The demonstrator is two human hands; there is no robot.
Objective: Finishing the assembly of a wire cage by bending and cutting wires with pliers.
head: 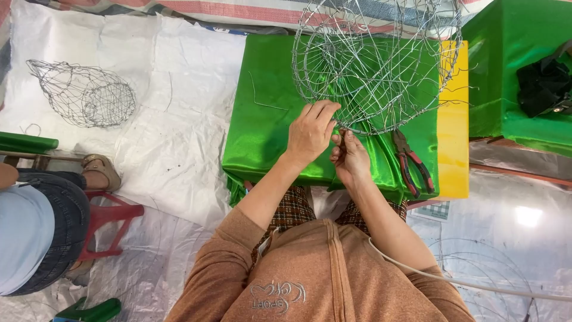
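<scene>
A half-built wire mesh basket (375,65) lies on a table covered in shiny green cloth (262,131). My left hand (311,132) pinches the basket's near rim, fingers closed on the wire. Just beside it, my right hand (350,156) grips the same stretch of rim wire from below. The two hands touch each other at the fingertips. Red-handled pliers (412,162) lie on the cloth just right of my right hand. A loose bent wire (262,101) rests on the cloth to the left of the basket.
A finished wire basket (83,94) lies on the white sheet (179,119) at left. Another person sits on a red stool (110,223) at the lower left. A yellow board (453,143) edges the table; a second green table with a black object (545,86) stands right.
</scene>
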